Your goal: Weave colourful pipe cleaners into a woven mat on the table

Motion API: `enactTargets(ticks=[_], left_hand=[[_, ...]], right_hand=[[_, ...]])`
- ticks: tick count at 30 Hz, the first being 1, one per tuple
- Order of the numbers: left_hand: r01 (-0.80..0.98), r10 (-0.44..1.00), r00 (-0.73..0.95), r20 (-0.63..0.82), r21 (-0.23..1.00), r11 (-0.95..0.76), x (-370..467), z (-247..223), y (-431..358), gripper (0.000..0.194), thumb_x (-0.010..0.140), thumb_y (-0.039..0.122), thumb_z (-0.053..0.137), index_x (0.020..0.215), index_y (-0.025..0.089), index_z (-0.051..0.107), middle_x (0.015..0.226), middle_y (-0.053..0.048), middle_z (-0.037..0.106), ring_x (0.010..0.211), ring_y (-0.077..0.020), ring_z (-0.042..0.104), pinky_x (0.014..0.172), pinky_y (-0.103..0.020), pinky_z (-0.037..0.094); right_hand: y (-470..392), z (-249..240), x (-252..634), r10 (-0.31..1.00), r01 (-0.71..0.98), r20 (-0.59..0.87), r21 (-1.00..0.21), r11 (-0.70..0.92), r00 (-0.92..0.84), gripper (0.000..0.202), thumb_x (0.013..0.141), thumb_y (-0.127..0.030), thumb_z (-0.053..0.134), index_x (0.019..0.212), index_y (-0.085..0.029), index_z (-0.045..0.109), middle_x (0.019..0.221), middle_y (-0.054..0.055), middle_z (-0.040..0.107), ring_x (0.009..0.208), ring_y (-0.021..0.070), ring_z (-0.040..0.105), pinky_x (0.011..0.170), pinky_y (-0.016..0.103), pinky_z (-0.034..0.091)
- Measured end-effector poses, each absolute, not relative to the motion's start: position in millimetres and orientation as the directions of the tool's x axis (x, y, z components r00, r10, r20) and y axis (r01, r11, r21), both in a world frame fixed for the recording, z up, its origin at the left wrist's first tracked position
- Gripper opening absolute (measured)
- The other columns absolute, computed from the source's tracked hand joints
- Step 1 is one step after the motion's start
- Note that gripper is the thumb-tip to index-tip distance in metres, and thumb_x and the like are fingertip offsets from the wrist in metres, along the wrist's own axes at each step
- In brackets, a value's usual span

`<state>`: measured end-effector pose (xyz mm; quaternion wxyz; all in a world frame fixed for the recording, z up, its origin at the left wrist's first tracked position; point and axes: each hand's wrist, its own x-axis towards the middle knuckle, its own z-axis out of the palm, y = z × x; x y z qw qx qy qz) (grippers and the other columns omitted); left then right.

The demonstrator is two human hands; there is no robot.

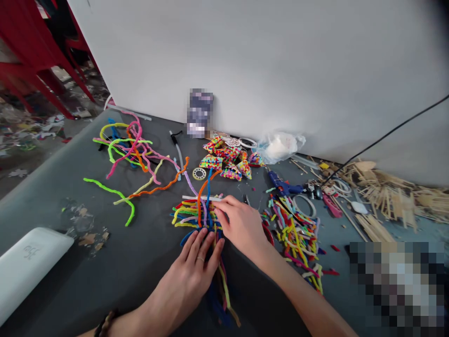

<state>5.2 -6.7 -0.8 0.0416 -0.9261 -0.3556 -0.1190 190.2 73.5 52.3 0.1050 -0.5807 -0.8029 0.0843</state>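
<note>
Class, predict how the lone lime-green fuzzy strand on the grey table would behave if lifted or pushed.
The lime-green fuzzy strand is thin, so probably very light. Its hooked bend suggests it flexes easily, perhaps keeping its curve. That bend should also discourage rolling.

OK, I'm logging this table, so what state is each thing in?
Left hand: resting on weave
Right hand: at weave's right side
Weave: strands crossed, ends loose
Glue gun: lying down
Long stems: bent, tangled
Short stems: heaped
Bag: crumpled
Sticks: scattered, piled
</note>
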Motion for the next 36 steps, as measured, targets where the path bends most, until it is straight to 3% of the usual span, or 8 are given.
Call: enactTargets(ticks=[5, 11, 13, 19, 24, 29, 32, 36], left_hand=[[0.646, 0.637, 0.742, 0.208, 0.029, -0.763, 4, -4, -4, 0.06, 0.1, 0.024, 0.047, 0.157, 0.009, 0.034, 0.154, -0.021, 0.047, 0.145, -0.037, 0.043, 0.116, -0.05, 0.04], [0.642, 0.639, 0.739, 0.215, 0.067, -0.764, 4, -4, -3, 0.061, 0.1, 0.027, 0.049, 0.156, 0.008, 0.036, 0.153, -0.024, 0.048, 0.145, -0.038, 0.042, 0.118, -0.052, 0.038], [0.637, 0.637, 0.745, 0.198, 0.076, -0.767, 4, -3, -2, 0.063, 0.099, 0.027, 0.05, 0.157, 0.008, 0.034, 0.154, -0.024, 0.046, 0.145, -0.0386, 0.041, 0.118, -0.052, 0.038], [0.616, 0.619, 0.767, 0.169, 0.079, -0.784, 2, 3, 0, 0.061, 0.1, 0.028, 0.05, 0.156, 0.008, 0.036, 0.153, -0.025, 0.047, 0.147, -0.0391, 0.039, 0.12, -0.052, 0.035], [0.61, 0.611, 0.768, 0.193, 0.071, -0.789, 2, 1, 1, 0.06, 0.1, 0.029, 0.05, 0.154, 0.007, 0.038, 0.151, -0.026, 0.049, 0.146, -0.0388, 0.04, 0.119, -0.053, 0.035], [0.619, 0.624, 0.762, 0.173, 0.089, -0.78, 2, 0, -1, 0.063, 0.098, 0.028, 0.052, 0.156, 0.009, 0.035, 0.154, -0.024, 0.047, 0.147, -0.0378, 0.038, 0.121, -0.053, 0.032], [0.611, 0.621, 0.766, 0.167, 0.11, -0.784, 1, 1, 0, 0.065, 0.096, 0.027, 0.056, 0.156, 0.009, 0.036, 0.155, -0.022, 0.046, 0.147, -0.0389, 0.038, 0.121, -0.053, 0.031], [0.603, 0.616, 0.768, 0.173, 0.129, -0.788, 1, 0, 3, 0.063, 0.096, 0.027, 0.056, 0.155, 0.011, 0.039, 0.156, -0.019, 0.046, 0.148, -0.0381, 0.037, 0.121, -0.053, 0.031]], right_hand=[[92, 50, 178, 0.963, 0.94, 0.061, -0.212, 0.268, -0.261, 0.036, 0.1, -0.04, 0.06, 0.132, -0.025, 0.063, 0.114, 0.004, 0.068, 0.09, 0.0183, 0.069, 0.067, 0.028, 0.044], [100, 52, 170, 0.951, 0.91, 0.049, -0.279, 0.306, -0.305, 0.004, 0.093, -0.029, 0.067, 0.096, -0.026, 0.067, 0.097, -0.003, 0.067, 0.081, 0.014, 0.067, 0.064, 0.026, 0.039], [99, 55, 170, 0.955, 0.906, 0.039, -0.306, 0.292, -0.295, 0.006, 0.094, -0.03, 0.065, 0.091, -0.024, 0.063, 0.093, -0.002, 0.069, 0.081, 0.0146, 0.067, 0.064, 0.026, 0.038], [83, 54, 177, 0.97, 0.911, -0.054, -0.359, 0.204, -0.238, 0.014, 0.099, -0.026, 0.057, 0.112, -0.021, 0.057, 0.087, 0.001, 0.074, 0.077, 0.0194, 0.071, 0.063, 0.028, 0.04], [76, 51, 185, 0.964, 0.852, -0.076, -0.49, 0.185, -0.254, 0.018, 0.09, -0.02, 0.07, 0.105, -0.028, 0.066, 0.093, -0.004, 0.077, 0.076, 0.0156, 0.071, 0.066, 0.025, 0.044], [69, 52, 192, 0.963, 0.888, -0.002, -0.388, 0.247, -0.269, 0.006, 0.093, -0.026, 0.07, 0.095, -0.03, 0.075, 0.098, -0.003, 0.078, 0.09, 0.0189, 0.072, 0.078, 0.028, 0.047], [61, 52, 194, 0.965, 0.914, 0.02, -0.316, 0.256, -0.263, 0.006, 0.092, -0.026, 0.071, 0.095, -0.029, 0.075, 0.099, -0.002, 0.078, 0.089, 0.0192, 0.072, 0.075, 0.029, 0.047], [53, 49, 195, 0.951, 0.901, 0.025, -0.313, 0.3, -0.308, 0.01, 0.09, -0.019, 0.071, 0.094, -0.029, 0.074, 0.097, -0.002, 0.077, 0.088, 0.0174, 0.071, 0.074, 0.027, 0.045]])
